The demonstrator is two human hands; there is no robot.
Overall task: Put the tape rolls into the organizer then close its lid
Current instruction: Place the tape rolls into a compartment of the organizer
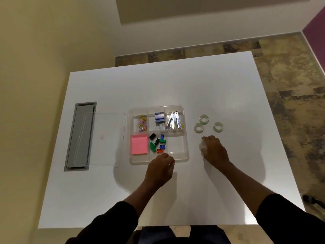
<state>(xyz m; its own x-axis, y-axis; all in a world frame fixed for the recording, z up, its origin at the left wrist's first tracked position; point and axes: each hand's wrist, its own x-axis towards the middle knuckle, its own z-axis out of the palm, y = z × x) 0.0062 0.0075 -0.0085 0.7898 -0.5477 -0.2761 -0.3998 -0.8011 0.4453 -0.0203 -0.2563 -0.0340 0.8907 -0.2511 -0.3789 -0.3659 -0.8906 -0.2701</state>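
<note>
On the white table [175,88] sat the open organizer [186,152]. The right hand [213,149] clutched a tape roll [202,147]. The left hand [161,169] was curled at its rim, grip unclear.

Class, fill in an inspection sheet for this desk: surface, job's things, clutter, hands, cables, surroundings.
Surface: white table, grey hatch at left.
Job's things: three tape rolls lie right of the organizer; lid off, lying to its left.
Clutter: nothing seen outside the organizer.
Hands: left hand at the organizer's near rim; right hand closed on something clear, likely tape.
Cables: nothing seen.
Surroundings: tiled floor, cream wall.
</note>
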